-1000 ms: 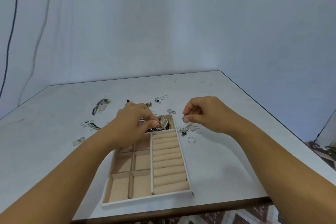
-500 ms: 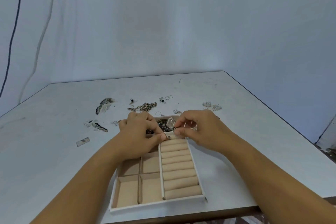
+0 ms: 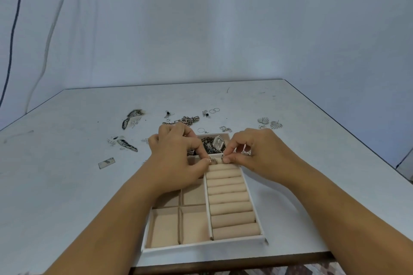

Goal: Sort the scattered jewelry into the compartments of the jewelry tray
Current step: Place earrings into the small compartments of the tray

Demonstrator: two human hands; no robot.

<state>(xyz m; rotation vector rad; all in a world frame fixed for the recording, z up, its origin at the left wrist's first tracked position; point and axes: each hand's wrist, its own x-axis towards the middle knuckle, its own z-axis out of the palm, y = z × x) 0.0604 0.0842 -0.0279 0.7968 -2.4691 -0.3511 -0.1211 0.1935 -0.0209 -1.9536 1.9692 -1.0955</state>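
The jewelry tray (image 3: 202, 246) is white with beige lining, square compartments on its left and a column of ring rolls (image 3: 232, 203) on its right. Its far compartment holds a heap of dark chains and a watch (image 3: 213, 145). My left hand (image 3: 178, 161) pinches a silver ring (image 3: 213, 160) at the top ring roll. My right hand (image 3: 252, 154) pinches a second small ring (image 3: 222, 157) right beside it. Both hands hover over the tray's far end and hide its upper left compartments.
Loose jewelry lies on the white table beyond the tray: a chain pile (image 3: 186, 120), thin hoops (image 3: 214, 110), leaf earrings (image 3: 270, 123), dark pieces (image 3: 131, 117) at the left and a small rectangular piece (image 3: 106, 162). The table's front edge (image 3: 223, 261) runs just below the tray.
Both hands came together from the tray's far corner to the top ring roll. Each now presses a ring there. The view has shifted slightly.
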